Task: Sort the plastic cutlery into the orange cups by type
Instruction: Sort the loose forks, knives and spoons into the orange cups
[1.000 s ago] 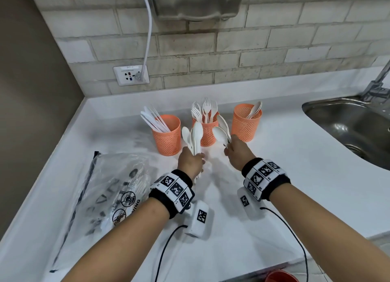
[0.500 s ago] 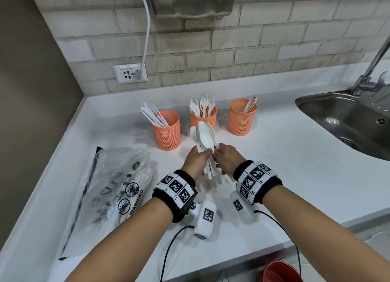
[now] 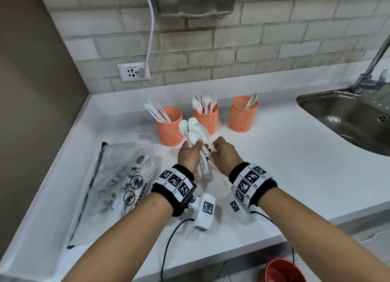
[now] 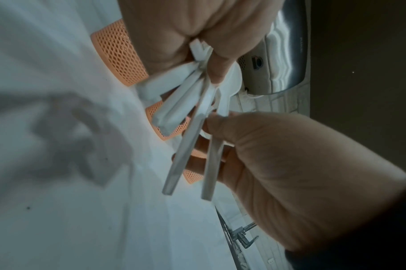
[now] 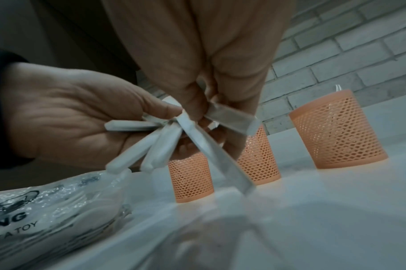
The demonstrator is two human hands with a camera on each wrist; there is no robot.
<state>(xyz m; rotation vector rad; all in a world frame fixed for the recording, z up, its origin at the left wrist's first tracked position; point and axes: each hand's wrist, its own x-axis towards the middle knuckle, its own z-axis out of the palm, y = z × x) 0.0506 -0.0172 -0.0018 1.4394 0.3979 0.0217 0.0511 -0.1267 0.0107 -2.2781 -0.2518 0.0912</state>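
Observation:
Three orange mesh cups stand in a row on the white counter: the left cup (image 3: pixel 169 126) holds knives, the middle cup (image 3: pixel 207 118) holds forks, the right cup (image 3: pixel 243 115) holds spoons. My left hand (image 3: pixel 189 154) grips a bunch of white plastic spoons (image 3: pixel 195 131) by the handles, bowls up, just in front of the left and middle cups. My right hand (image 3: pixel 221 155) pinches spoon handles in the same bunch from the right. The handles (image 4: pixel 186 117) fan out below the fingers (image 5: pixel 160 142).
A clear plastic bag (image 3: pixel 122 180) with more cutlery lies on the counter at the left. A steel sink (image 3: pixel 350 121) with a tap sits at the right. A wall socket (image 3: pixel 134 71) and brick wall are behind. A red cup (image 3: pixel 283 271) sits below the counter edge.
The right hand came back from near the right cup to the bunch in the left hand, and both hands now hold the spoons together, a little nearer to me.

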